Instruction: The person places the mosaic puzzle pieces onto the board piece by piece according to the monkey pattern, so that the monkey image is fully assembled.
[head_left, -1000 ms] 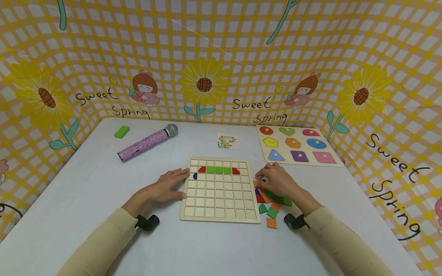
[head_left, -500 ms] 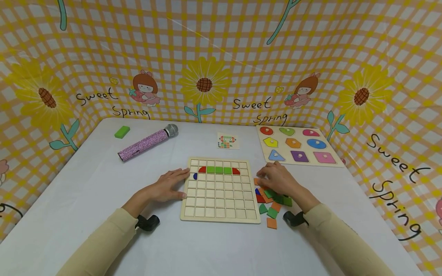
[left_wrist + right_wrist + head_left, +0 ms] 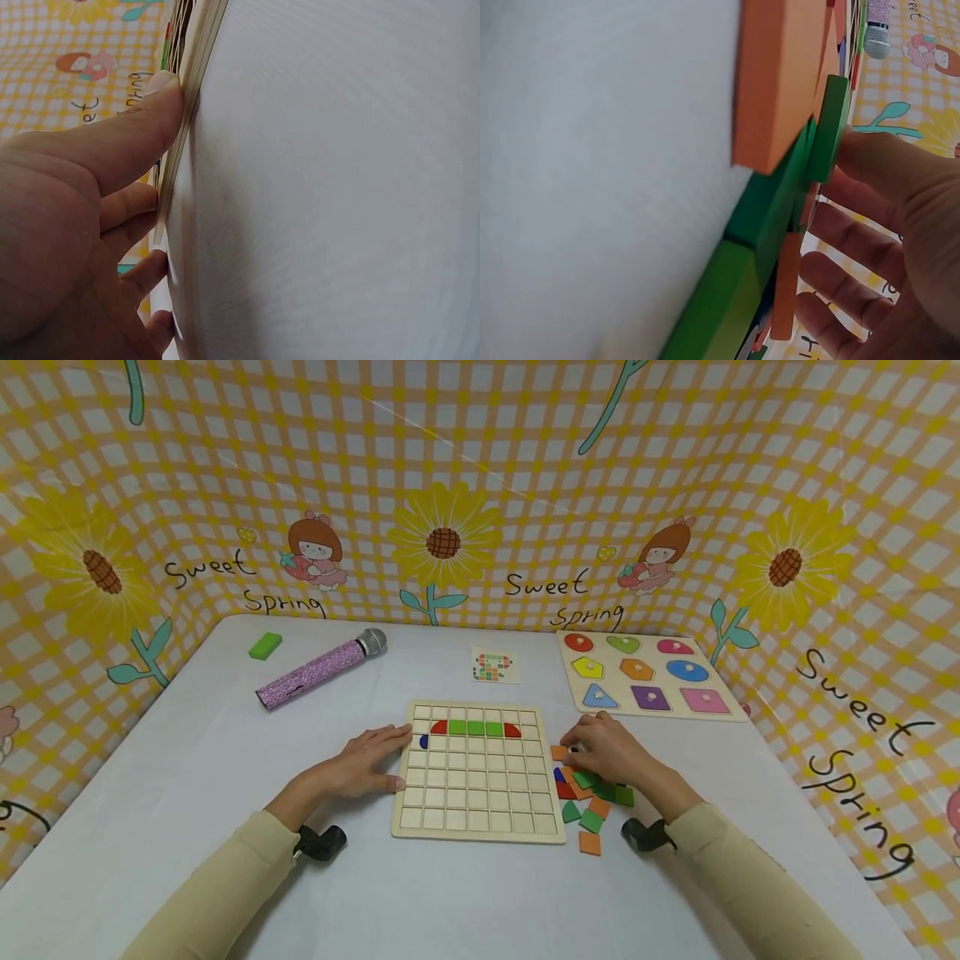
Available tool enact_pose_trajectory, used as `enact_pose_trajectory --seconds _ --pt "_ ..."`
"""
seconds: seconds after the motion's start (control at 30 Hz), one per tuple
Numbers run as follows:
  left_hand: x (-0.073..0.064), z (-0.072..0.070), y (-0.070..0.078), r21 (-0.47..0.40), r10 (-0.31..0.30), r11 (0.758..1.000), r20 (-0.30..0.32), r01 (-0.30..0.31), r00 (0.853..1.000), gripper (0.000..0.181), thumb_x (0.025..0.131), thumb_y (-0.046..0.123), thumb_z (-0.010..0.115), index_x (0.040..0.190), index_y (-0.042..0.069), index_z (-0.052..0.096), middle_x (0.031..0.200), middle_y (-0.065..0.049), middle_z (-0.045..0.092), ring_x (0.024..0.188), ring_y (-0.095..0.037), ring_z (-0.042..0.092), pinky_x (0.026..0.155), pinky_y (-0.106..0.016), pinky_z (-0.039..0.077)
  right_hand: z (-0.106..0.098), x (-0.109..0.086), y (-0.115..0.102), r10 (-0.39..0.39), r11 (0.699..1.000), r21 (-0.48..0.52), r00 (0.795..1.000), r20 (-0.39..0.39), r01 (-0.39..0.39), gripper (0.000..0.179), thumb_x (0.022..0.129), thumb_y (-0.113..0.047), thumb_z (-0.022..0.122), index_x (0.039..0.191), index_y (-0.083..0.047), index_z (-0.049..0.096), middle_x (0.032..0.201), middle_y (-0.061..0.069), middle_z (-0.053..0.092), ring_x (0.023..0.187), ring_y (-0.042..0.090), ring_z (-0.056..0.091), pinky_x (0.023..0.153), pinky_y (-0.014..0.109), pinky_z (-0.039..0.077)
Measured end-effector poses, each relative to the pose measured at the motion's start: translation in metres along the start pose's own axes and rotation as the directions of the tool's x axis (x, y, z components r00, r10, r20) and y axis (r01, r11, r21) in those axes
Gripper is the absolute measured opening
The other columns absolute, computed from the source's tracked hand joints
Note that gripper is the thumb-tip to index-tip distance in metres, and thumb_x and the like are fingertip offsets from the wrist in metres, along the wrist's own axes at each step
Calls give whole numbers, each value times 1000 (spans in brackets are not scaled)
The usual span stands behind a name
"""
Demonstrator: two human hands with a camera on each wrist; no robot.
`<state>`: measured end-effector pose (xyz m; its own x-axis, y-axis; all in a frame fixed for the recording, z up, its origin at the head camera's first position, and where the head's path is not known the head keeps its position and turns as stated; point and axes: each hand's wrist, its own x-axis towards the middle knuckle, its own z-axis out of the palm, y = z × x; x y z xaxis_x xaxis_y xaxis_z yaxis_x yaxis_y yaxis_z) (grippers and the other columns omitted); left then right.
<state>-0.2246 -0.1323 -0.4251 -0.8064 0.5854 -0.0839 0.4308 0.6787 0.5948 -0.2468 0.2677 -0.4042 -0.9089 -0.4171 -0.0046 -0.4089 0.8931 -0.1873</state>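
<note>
1. Nearest on the tabletop point(image 3: 337, 902): a lone orange square point(image 3: 590, 843), just beside the near right corner of the grid board point(image 3: 476, 799).
2. Beyond it, the loose pieces point(image 3: 584, 780) lie heaped along the board's right side: green, orange, red, blue, some overlapping.
3. Right hand point(image 3: 611, 750): over the far end of the heap, fingers loosely bent, thumb beside a green piece point(image 3: 829, 129). Cannot tell whether it pinches anything. Versus 1.0 s ago: shifted slightly away from the board, more green in the heap uncovered; an orange tile point(image 3: 558, 752) now shows plainly by the fingertips.
4. Left hand point(image 3: 363, 767): fingers relaxed, thumb and fingertips touching the board's left edge. Unchanged.
5. Board lies flat between the hands. Far part holds a blue piece point(image 3: 424, 742) and, one row beyond, red, three green, red. Same as before.
6. Farther: microphone point(image 3: 315, 681) left, peg puzzle point(image 3: 624, 692) right, pattern card point(image 3: 495, 665) between.
7. Farther left: green block point(image 3: 266, 646); behind all, checked cloth point(image 3: 480, 460).
</note>
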Motion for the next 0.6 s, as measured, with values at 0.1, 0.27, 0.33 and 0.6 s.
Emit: enact_pose_trajectory --seconds 0.1,0.27,0.33,0.6 --pt "0 0 0 5 -3 1000 -1 3 1000 74 88 27 65 148 5 28 158 -12 19 146 -39 12 113 -64 11 0 1 0 -1 1000 -4 1000 1 1 25 82 -30 72 100 -14 74 98 4 66 93 22 49 81 38 42" --pt "0 0 -2 -3 20 1000 -7 -20 1000 74 88 30 65 148 4 29 158 -14 19 145 -41 12 112 -65 10 -1 2 2 -10 1000 -14 1000 9 10 24 82 -30 72 100 -14 74 98 3 66 94 21 48 81 37 42" --pt "-1 -1 -2 -20 38 999 -12 -38 999 75 88 34 64 147 5 30 158 -14 20 145 -42 12 112 -66 9 -1 2 2 -19 1000 -15 1000 6 19 23 82 -30 71 99 -14 75 98 3 67 95 22 49 83 39 42" --pt "-3 -1 1 -25 25 999 -7 -25 1000 75 88 35 64 148 5 29 158 -12 20 145 -40 12 112 -65 9 -6 1 -13 -37 998 43 998 -52 39 22 83 -29 71 99 -14 74 98 2 67 98 23 49 84 40 45"
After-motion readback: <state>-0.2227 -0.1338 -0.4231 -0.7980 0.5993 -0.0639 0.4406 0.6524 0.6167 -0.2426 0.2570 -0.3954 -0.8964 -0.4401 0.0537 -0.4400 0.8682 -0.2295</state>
